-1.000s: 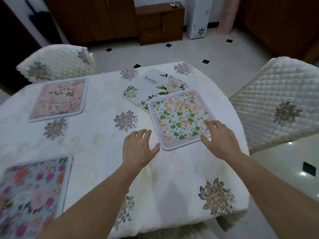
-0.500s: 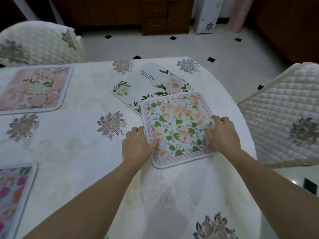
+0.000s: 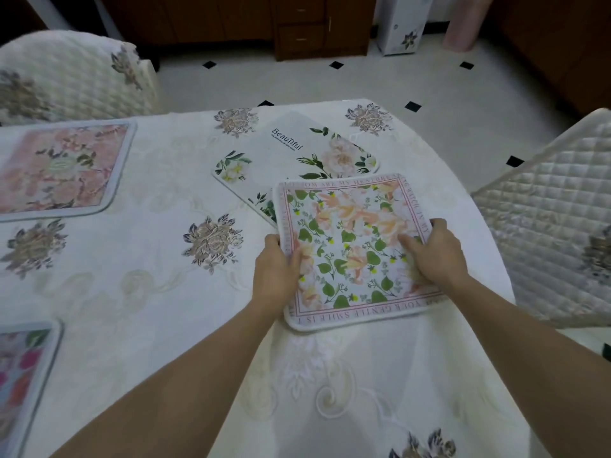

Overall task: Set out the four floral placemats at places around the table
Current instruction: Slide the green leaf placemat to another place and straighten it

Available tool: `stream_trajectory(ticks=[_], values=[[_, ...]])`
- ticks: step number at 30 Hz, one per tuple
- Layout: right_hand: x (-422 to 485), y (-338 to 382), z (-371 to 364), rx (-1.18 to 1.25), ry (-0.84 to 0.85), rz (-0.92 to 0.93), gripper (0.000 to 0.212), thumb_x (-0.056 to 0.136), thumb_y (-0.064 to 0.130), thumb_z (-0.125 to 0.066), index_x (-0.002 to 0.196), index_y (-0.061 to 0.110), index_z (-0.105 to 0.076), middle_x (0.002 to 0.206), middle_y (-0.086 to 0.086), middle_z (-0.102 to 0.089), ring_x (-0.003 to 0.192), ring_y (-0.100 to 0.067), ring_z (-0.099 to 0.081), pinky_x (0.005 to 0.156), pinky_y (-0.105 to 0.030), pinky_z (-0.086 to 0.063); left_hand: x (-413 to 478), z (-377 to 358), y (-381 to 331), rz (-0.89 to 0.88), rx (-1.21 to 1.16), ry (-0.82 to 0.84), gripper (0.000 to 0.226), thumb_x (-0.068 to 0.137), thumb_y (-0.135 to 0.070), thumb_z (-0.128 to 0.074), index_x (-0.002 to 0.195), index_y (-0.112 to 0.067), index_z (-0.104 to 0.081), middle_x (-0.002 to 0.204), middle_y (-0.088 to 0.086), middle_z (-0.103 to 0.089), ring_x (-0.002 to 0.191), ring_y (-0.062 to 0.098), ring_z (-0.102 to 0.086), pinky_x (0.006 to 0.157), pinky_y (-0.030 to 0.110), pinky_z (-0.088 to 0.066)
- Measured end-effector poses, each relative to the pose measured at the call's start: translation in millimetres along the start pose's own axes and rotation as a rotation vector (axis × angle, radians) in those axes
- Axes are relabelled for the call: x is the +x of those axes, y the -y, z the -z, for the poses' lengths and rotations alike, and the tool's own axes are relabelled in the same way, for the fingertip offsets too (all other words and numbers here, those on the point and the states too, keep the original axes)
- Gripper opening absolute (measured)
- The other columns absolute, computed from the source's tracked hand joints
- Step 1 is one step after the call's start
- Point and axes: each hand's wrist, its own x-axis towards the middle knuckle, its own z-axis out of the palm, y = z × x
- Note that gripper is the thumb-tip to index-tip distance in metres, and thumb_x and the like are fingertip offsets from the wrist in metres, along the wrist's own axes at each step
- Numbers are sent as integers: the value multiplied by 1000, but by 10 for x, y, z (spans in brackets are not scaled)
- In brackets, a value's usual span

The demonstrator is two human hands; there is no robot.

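Both hands hold the square peach-and-green floral placemat (image 3: 350,246) by its sides: the left hand (image 3: 274,269) pinches the left edge, and the right hand (image 3: 436,256) curls over the right. Its far edge overlaps the white "Beautiful" placemat (image 3: 284,153). It sits near the right rim of the cream-clothed table (image 3: 132,292), with bare cloth to the left.

White-clothed table (image 3: 132,276), four floral placemats (image 3: 62,166)

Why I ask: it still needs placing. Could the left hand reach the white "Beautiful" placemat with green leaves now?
Probably not yet: the left hand grips the square peach-and-green floral placemat, which overlaps a corner of the white placemat. The rest lies bare, likely within reach.
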Motion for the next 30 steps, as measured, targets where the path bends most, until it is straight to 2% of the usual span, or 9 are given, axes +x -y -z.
stream_trajectory(ticks=[3, 6, 8, 10, 13, 16, 19, 26, 30], values=[[-178, 110, 63, 115, 10, 40, 37, 95, 53, -48, 107, 18, -43, 101, -10, -67, 80, -34, -66, 71, -45, -56, -127, 136, -51, -33, -78, 40, 13, 103, -23, -48, 110, -15, -41, 103, 1, -62, 73, 11, -65, 43, 21, -52], [-431, 220, 138, 219, 23, 46, 29, 97, 50, -45, 100, 21, -43, 84, -5, -67, 57, -29, -66, 52, -43, -57, -326, 326, -62, -22, -123, 24, 12, 104, -24, -45, 110, -14, -41, 102, -4, -61, 74, 1, -61, 44, 16, -51], [-613, 269, 171, 255, 42, 78, 24, 99, 43, -45, 100, 19, -44, 83, -1, -66, 59, -23, -66, 46, -33, -51, -467, 459, -24, -17, -130, -20, 16, 104, -31, -45, 108, -15, -42, 103, -1, -66, 77, 8, -65, 55, 27, -57], [-800, 302, 187, 269, 65, 120, 17, 101, 36, -46, 102, 18, -46, 87, 6, -64, 74, -18, -65, 52, -25, -45, -634, 612, 27, -10, -119, -54, 20, 103, -36, -46, 109, -17, -43, 105, 2, -69, 83, 19, -69, 71, 44, -59], [-1109, 365, 171, 346, 75, 112, 10, 100, 28, -47, 107, 20, -47, 93, 3, -64, 82, -18, -64, 57, -23, -45, -935, 872, 99, -5, -88, -57, 20, 103, -40, -45, 109, -20, -44, 106, 2, -70, 85, 22, -70, 73, 48, -59], [-1465, 436, 125, 404, 32, 100, 17, 97, 27, -50, 113, 23, -49, 93, 2, -64, 76, -11, -64, 60, -27, -48, -1249, 1142, 189, -44, -43, -60, 19, 103, -38, -44, 103, -19, -44, 105, -1, -69, 79, 18, -68, 60, 32, -57], [-1796, 463, 56, 367, 35, 149, 28, 100, 33, -48, 120, 14, -48, 92, -2, -61, 70, -1, -55, 55, -23, -41, -1487, 1380, 322, -67, 8, -64, 19, 104, -35, -44, 99, -17, -41, 99, -1, -64, 69, 13, -63, 41, 14, -43], [-2268, 450, -163, 272, 3, 145, 33, 101, 40, -40, 108, 8, -46, 85, -10, -62, 72, -28, -59, 60, -39, -45, -1775, 1602, 674, -41, 35, -100, 31, 104, -39, -42, 100, -9, -42, 86, 3, -64, 59, 17, -61, 34, 15, -39], [-2400, 437, -404, 183, 0, 110, 30, 102, 41, -36, 104, 11, -39, 81, -12, -59, 70, -31, -56, 60, -40, -43, -1730, 1598, 963, -8, 78, -107, 33, 103, -43, -42, 99, -10, -42, 85, 7, -66, 64, 20, -62, 43, 28, -41]])
